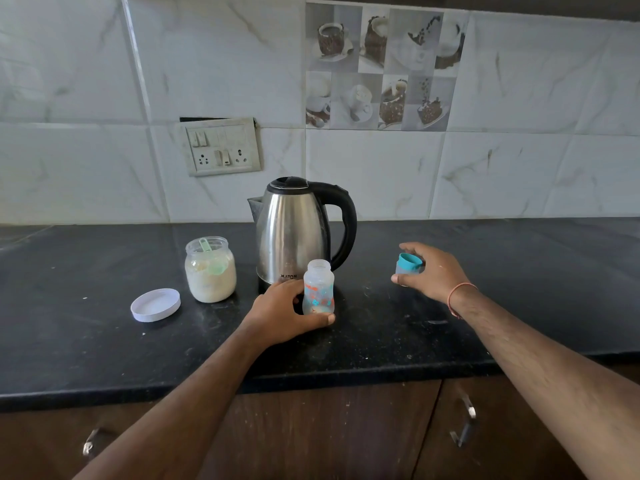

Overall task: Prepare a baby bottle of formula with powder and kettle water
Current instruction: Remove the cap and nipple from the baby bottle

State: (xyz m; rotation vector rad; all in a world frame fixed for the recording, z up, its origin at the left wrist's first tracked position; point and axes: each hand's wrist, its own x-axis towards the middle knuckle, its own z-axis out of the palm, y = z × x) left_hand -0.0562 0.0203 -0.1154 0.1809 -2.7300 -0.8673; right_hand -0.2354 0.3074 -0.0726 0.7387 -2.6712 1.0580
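Left hand (280, 311) grips the open baby bottle (318, 289) low on its body, thumb in front; bottle upright on the black counter (381, 344), just in front of the kettle (298, 230). Right hand (433, 271) holds the teal bottle cap (409, 264), right of the kettle. Left: white lid (156, 304) lying flat, then the open powder jar (210, 270) with a green scoop (213, 259) inside.

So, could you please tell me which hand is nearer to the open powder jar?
Left. The left hand grips the baby bottle just right of the powder jar; the right hand, holding the teal bottle cap, is farther right, beyond the kettle.
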